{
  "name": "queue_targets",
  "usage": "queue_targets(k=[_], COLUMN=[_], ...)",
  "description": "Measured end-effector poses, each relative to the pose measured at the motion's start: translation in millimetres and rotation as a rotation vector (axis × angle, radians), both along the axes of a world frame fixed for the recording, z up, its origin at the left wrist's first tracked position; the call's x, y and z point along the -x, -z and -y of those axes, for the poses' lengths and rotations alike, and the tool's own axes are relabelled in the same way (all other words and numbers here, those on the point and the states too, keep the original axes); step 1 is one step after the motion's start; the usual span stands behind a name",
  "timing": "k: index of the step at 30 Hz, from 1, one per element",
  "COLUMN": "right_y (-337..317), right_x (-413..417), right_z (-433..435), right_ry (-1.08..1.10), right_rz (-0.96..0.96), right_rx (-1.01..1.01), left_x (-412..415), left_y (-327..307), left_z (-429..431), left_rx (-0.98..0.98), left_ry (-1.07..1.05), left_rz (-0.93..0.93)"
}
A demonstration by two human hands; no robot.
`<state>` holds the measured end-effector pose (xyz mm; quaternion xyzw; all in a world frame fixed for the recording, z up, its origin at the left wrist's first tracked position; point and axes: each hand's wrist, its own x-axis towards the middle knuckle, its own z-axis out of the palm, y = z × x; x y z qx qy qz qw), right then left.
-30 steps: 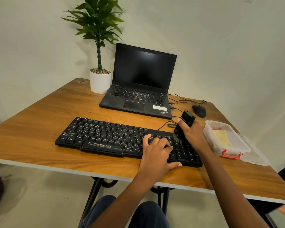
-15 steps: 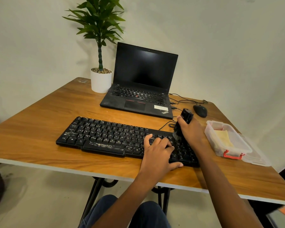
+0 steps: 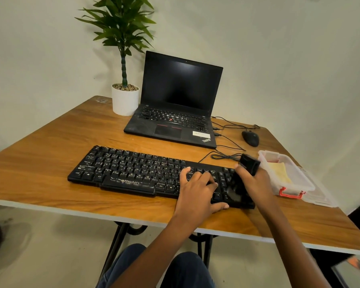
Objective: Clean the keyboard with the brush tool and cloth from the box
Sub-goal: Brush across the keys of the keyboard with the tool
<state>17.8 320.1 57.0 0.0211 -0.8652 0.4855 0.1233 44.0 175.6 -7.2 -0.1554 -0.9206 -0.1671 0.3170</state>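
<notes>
The flat black plastic keyboard (image 3: 133,171) has white lettering and pale dusty smears. The wooden table (image 3: 50,142) is orange-brown with darker grain. At right of the frame, the clear plastic box (image 3: 299,183) has a red latch, its folded cloth (image 3: 280,173) is pale yellow, and the chunky plastic brush (image 3: 249,164) is black.

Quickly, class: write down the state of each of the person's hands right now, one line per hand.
Left hand: open, fingers resting on the keyboard.
Right hand: closed, gripping the brush tool.
</notes>
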Motion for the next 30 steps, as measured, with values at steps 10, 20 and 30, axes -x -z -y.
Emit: queue_targets(k=[10,20,30], right_y=[6.7,2.5,8.6], right_x=[56.5,-12.1,57.6], right_z=[7.0,-18.2,-12.6], right_ry=[0.096,0.017,0.171], right_rz=[-0.069,0.022,-0.147], right_rx=[-0.010,0.060,0.075], left_x=[-0.8,0.0,-1.3], left_y=[-0.4,1.3,0.6], left_z=[-1.2,-0.6,-1.9], left_rx=[-0.023,0.009,-0.006], left_ry=[0.001,-0.008,-0.004], left_rz=[-0.005,-0.015,-0.007])
